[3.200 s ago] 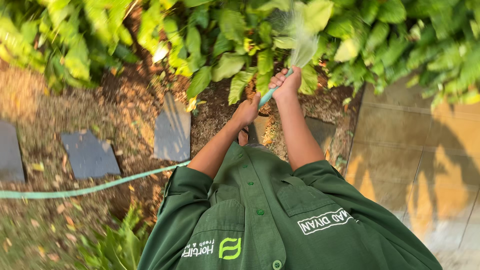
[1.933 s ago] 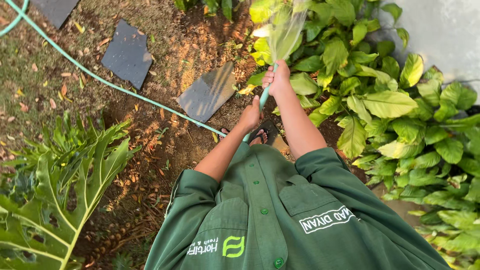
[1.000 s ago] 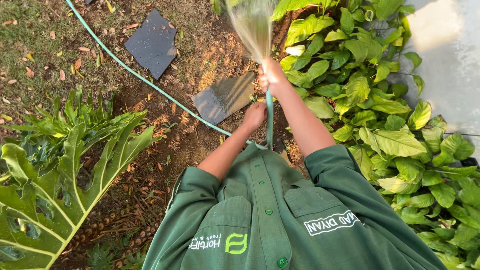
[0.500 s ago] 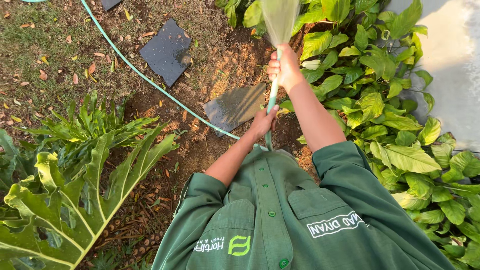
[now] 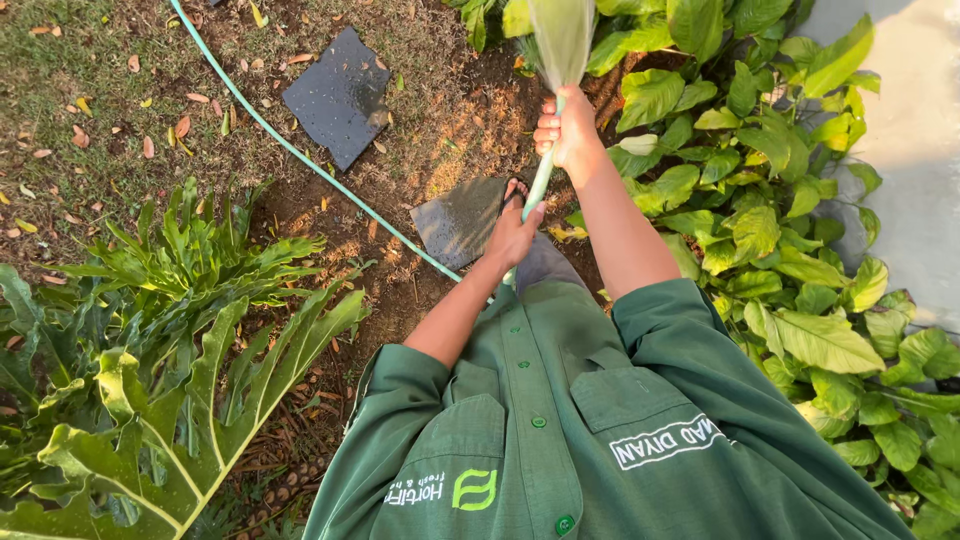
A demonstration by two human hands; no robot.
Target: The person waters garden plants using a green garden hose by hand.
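A pale green garden hose (image 5: 300, 155) runs from the upper left across the soil to my hands. My right hand (image 5: 568, 128) grips its end, and a fan of water (image 5: 560, 35) sprays from it toward the top of the view. My left hand (image 5: 513, 234) holds the hose lower down, close to my green shirt. One sandalled foot (image 5: 515, 190) steps on a dark stepping stone (image 5: 458, 220).
Broad-leaved green plants (image 5: 760, 220) fill the right side, beside pale paving (image 5: 915, 130). A big lobed-leaf plant (image 5: 160, 370) stands at the lower left. A second dark stone slab (image 5: 342, 95) lies in the soil, with dry leaves scattered on the grass (image 5: 90, 110).
I have turned from spraying the leafy bed beside the paving and moved along the bed. In the last half second my foot has stepped onto the near stone; both hands keep hold of the hose.
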